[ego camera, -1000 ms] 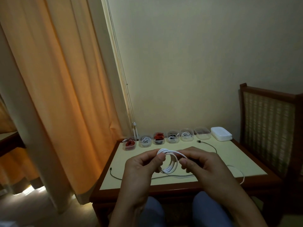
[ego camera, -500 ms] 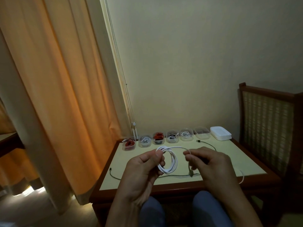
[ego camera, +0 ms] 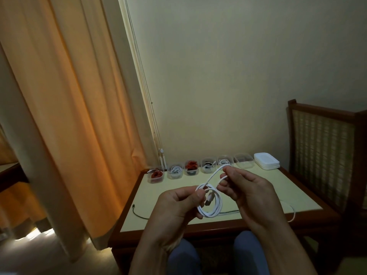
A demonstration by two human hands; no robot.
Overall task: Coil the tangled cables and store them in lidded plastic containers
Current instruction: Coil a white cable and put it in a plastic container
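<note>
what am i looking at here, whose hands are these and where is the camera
There is no machine here. The single view comes from a camera worn on a person's head, looking down at their own two hands. The left hand pinches a coiled white cable. The right hand pinches a loose stretch of it, raised above the coil. Below is a table with a dark cable lying loose on it. Along its far edge stand small clear containers, most with cables inside. The rightmost container looks empty, and next to it is a stack of white lids.
</note>
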